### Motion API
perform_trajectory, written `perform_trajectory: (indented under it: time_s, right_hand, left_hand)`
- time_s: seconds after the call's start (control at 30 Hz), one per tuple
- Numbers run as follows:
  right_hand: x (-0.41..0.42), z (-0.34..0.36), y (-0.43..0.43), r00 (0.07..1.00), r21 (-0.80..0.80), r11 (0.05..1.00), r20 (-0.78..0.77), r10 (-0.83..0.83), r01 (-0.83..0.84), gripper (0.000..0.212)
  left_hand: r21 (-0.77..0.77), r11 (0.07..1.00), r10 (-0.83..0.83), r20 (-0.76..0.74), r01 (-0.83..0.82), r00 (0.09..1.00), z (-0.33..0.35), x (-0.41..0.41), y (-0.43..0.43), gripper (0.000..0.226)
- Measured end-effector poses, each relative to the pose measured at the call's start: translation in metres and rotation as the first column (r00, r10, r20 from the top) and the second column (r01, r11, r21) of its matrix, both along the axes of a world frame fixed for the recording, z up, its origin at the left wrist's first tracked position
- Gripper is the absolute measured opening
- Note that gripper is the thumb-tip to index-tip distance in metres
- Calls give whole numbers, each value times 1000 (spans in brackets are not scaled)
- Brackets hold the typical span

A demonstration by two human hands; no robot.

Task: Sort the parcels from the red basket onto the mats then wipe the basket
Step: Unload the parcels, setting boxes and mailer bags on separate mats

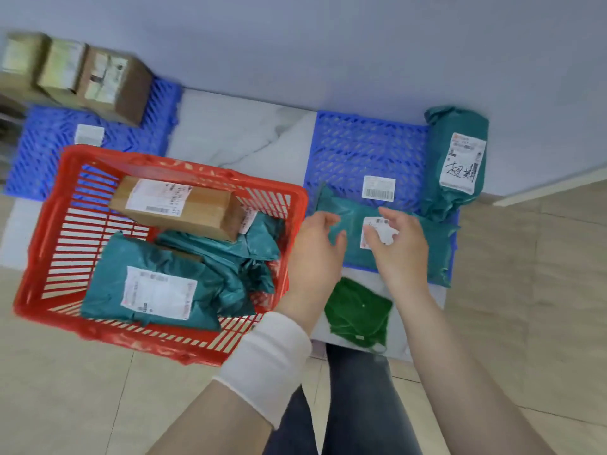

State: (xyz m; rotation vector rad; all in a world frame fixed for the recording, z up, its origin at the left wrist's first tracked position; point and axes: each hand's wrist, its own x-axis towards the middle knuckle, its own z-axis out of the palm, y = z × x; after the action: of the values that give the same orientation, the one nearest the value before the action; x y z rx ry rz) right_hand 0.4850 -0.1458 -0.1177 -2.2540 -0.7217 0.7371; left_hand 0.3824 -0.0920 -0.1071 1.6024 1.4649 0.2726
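Parcels still fill the red basket (184, 164) on the floor at my left: a brown box (177, 205) lying on top of teal bags (147, 284). My left hand (315, 244) and right hand (397, 241) hover over a flat teal parcel (427, 244) on the right blue mat (361, 146), fingers loosely curled and gripping nothing. Another teal parcel (456, 159) lies at that mat's far edge. Cardboard boxes (98, 80) sit on the left blue mat (49, 142). A green cloth (358, 310) lies near my knee.
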Motion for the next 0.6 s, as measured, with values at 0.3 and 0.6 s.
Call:
perform_trajectory:
  time_s: [0.3,0.6]
  right_hand:
    - [-165,39,82,934,-52,946,151,325,-321,34]
    - [-223,12,110,970,-95,968,-85,225,-233,49]
  left_hand:
    - [254,910,-222,-371,329,901,36,-171,94,21]
    - [139,963,-153,-427,232,891,15,-259,128,30]
